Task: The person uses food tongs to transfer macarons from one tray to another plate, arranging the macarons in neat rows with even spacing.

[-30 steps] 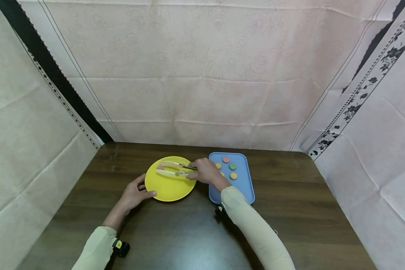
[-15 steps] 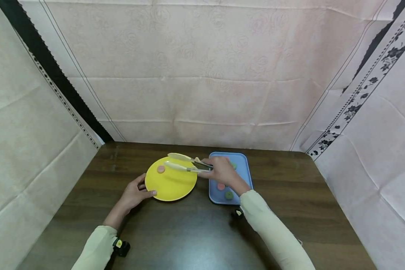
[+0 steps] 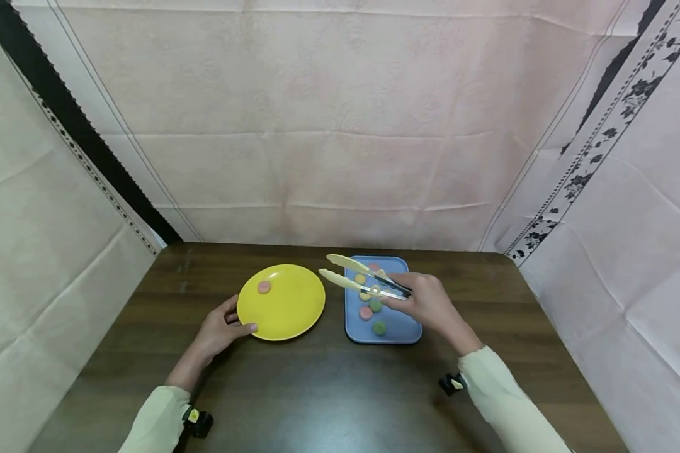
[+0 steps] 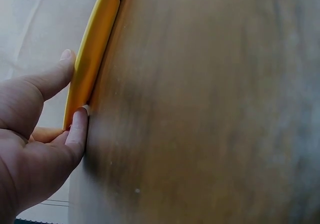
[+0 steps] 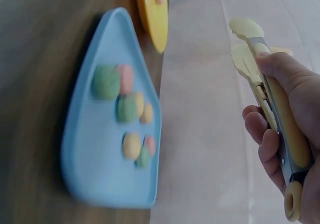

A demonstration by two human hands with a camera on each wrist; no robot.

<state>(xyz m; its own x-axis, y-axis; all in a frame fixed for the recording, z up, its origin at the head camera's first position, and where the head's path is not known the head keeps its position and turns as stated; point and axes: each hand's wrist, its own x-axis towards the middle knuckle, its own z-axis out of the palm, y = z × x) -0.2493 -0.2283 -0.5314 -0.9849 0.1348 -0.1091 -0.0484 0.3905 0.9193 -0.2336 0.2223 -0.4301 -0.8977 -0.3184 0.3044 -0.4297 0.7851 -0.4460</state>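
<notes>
Pale-sleeved left hand (image 3: 218, 330) pinches the left rim of a yellow plate (image 3: 283, 308) bearing one pink disc (image 3: 263, 287); rightward, pastel discs (image 3: 379, 328) in a blue tray (image 3: 399, 327) lie below spread tongs (image 3: 339, 279), tips leftward, the nearer right hand's (image 3: 424, 297) fingers curled round them.

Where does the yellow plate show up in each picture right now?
Head: yellow plate, lower half, left of centre.
Left wrist: yellow plate, upper left, seen nearly edge-on, pinched by the left hand.
Right wrist: yellow plate, at top, near the middle, cut off by the frame.
Shared landmark: brown table, in all three.
</notes>
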